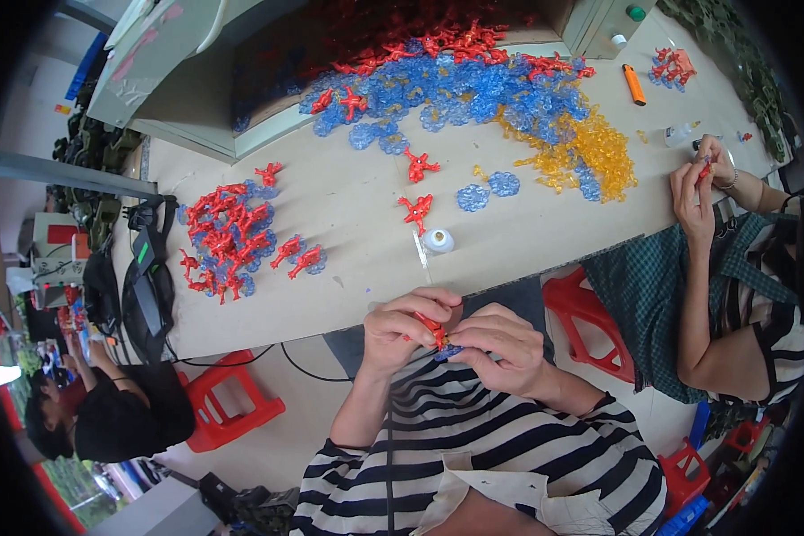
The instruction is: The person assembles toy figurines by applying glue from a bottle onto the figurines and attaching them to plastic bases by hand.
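Just off the table's front edge, my left hand [391, 332] pinches a small red plastic figure [432, 327]. My right hand [506, 350] has its fingers closed on a clear blue plastic disc [448, 353] at the figure's lower end. A bit of yellow shows between the two parts; how they join is hidden by my fingers. On the table ahead lie two loose red figures [415, 211], next to a small white dropper bottle [439, 240]. Two scalloped blue discs [473, 197] rest to the right of them, with a small yellow piece [480, 172] close by.
Heaped blue discs [456, 85], red figures [456, 40] and yellow pieces [603, 152] cover the table's far side. Red figures on blue discs [228, 237] are grouped at left. An orange cutter [633, 85] lies far right. A co-worker's hands [699, 192] work at right.
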A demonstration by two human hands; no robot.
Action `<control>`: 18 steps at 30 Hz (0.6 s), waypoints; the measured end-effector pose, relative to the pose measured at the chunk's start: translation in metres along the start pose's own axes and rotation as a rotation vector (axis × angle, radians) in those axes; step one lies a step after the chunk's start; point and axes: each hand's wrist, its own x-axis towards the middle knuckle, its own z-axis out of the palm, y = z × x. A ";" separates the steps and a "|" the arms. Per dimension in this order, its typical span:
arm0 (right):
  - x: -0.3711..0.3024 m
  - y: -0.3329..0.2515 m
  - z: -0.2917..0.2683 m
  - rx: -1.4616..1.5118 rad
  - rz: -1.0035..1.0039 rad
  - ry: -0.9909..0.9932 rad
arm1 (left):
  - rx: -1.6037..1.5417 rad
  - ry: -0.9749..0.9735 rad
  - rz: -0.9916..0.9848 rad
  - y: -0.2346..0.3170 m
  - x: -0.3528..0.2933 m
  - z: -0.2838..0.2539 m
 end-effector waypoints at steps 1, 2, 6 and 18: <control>-0.001 0.001 -0.001 -0.004 -0.006 -0.015 | -0.001 0.000 -0.004 0.002 0.002 -0.001; -0.002 0.001 -0.002 -0.009 -0.012 -0.030 | 0.024 -0.024 -0.041 0.004 0.004 -0.001; -0.003 0.006 -0.003 -0.038 -0.085 -0.050 | -0.017 -0.024 -0.090 0.003 0.003 0.001; -0.009 0.030 -0.005 0.184 -0.052 0.000 | 0.446 -0.049 -0.110 0.021 0.012 0.013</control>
